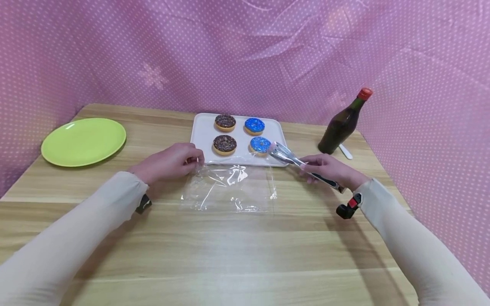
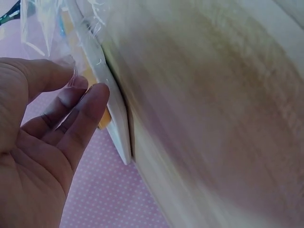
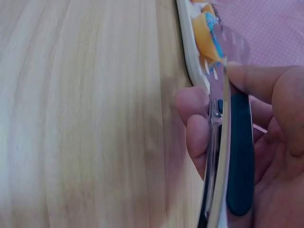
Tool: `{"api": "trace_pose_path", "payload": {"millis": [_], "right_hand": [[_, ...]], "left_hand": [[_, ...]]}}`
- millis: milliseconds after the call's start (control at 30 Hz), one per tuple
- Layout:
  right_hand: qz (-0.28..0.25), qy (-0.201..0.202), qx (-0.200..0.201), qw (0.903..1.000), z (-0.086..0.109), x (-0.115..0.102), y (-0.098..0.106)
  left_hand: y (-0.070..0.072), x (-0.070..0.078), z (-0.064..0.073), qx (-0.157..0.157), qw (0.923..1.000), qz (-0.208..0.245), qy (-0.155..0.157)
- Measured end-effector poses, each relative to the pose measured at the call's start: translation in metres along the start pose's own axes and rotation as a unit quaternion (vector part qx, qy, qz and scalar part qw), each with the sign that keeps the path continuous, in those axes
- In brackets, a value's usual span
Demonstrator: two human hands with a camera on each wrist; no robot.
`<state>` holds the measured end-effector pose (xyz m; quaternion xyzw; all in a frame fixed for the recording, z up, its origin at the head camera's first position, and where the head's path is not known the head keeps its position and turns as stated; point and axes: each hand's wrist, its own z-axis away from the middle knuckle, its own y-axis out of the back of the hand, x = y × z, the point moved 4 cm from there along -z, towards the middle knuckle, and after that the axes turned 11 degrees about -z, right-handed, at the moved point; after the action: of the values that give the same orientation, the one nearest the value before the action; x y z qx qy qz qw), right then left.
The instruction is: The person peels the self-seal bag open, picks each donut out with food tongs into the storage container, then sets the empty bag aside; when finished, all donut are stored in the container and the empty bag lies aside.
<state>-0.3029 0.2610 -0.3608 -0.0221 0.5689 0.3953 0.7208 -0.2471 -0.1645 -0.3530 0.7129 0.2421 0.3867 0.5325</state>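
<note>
A clear plastic bag (image 1: 229, 187) lies in front of the white tray (image 1: 200, 127), its far edge over the tray's rim. My left hand (image 1: 172, 161) pinches that edge at the left corner, between thumb and fingers (image 2: 90, 109). Metal food tongs (image 1: 292, 159) with dark grips are held in my right hand (image 1: 329, 169), thumb on one side and fingers on the other in the right wrist view. The tongs' slotted heads reach the front blue-iced donut (image 1: 260, 145). Behind it sits another blue donut (image 1: 254, 126), with two chocolate donuts (image 1: 224, 144) to the left.
A green plate (image 1: 82, 142) stands at the left of the wooden table (image 1: 237, 250). To the right, a dark bottle (image 1: 342, 127) with a red cap stands near a white-handled utensil (image 1: 346, 152). Pink dotted cloth (image 1: 229, 55) hangs behind and at both sides.
</note>
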Motion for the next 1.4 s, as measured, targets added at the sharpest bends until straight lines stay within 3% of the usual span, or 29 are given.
{"api": "trace_pose_path", "payload": {"millis": [200,400,533,667,867,1000,1233,1400], "right_hand": [[0.002,0.015,0.030,0.9994,0.012,0.006,0.010],[0.041,0.029,0.097,0.9940,0.026,0.015,0.026],[0.118,0.045,0.149,0.9808,0.032,0.023,0.036],[0.185,0.062,0.178,0.9646,0.036,0.030,0.043],[0.205,0.052,0.181,0.9604,0.037,0.038,0.045],[0.209,0.046,0.178,0.9604,0.037,0.041,0.045],[0.212,0.031,0.176,0.9608,0.035,0.044,0.045],[0.211,0.042,0.173,0.9611,0.034,0.045,0.046]], "left_hand": [[0.007,0.005,-0.001,-0.013,0.9999,-0.001,0.012],[0.018,0.021,0.005,0.008,0.9962,-0.084,0.021],[0.019,0.038,0.005,0.008,0.9950,-0.099,-0.009],[0.011,0.049,0.004,-0.039,0.9937,-0.102,-0.023],[-0.004,0.054,0.007,-0.111,0.9874,-0.112,0.013],[-0.013,0.057,0.009,-0.141,0.9826,-0.119,0.019],[-0.022,0.062,0.008,-0.152,0.9773,-0.148,0.005],[-0.024,0.062,0.011,-0.154,0.9766,-0.150,-0.004]]}}
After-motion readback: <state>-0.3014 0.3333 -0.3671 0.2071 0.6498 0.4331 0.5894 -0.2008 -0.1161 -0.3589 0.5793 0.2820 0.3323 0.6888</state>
